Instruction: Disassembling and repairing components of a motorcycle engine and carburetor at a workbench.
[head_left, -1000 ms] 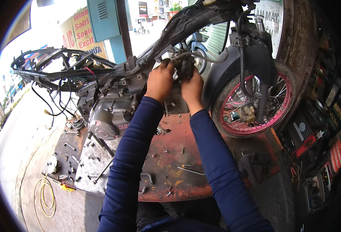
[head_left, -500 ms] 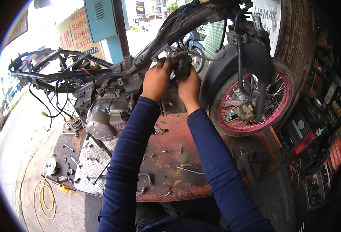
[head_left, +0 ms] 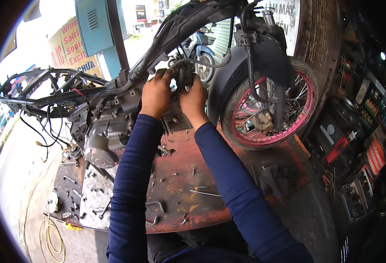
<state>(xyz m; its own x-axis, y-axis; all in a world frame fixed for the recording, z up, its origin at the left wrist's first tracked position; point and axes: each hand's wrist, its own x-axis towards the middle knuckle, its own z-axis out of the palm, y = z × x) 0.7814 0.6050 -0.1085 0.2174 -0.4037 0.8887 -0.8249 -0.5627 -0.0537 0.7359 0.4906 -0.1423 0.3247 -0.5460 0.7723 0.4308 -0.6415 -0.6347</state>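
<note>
A stripped motorcycle frame [head_left: 166, 37] stands before me with its dark engine [head_left: 103, 142] below. Both my arms stretch forward to a dark, blocky part [head_left: 185, 74] at the front of the engine, under the sloping frame tube. From its top a grey hose [head_left: 221, 64] curves off to the right. My left hand [head_left: 156, 93] is closed on the part's left side, fingers curled behind it. My right hand [head_left: 194, 101] grips its lower right side. The fingertips are partly hidden, and the part's exact kind cannot be made out.
A rust-red bench [head_left: 188, 175] lies below, strewn with bolts and tools, including a long thin screwdriver [head_left: 206, 193]. A pink-rimmed front wheel [head_left: 272, 109] is at right. Beyond it are tool trays [head_left: 355, 199]. A dark cloth [head_left: 280, 180] lies near my right arm. A yellow hose [head_left: 50, 241] coils on the ground.
The whole view has shifted, so the motorcycle and bench sit further left in the picture. Both hands keep their grip on the same dark part.
</note>
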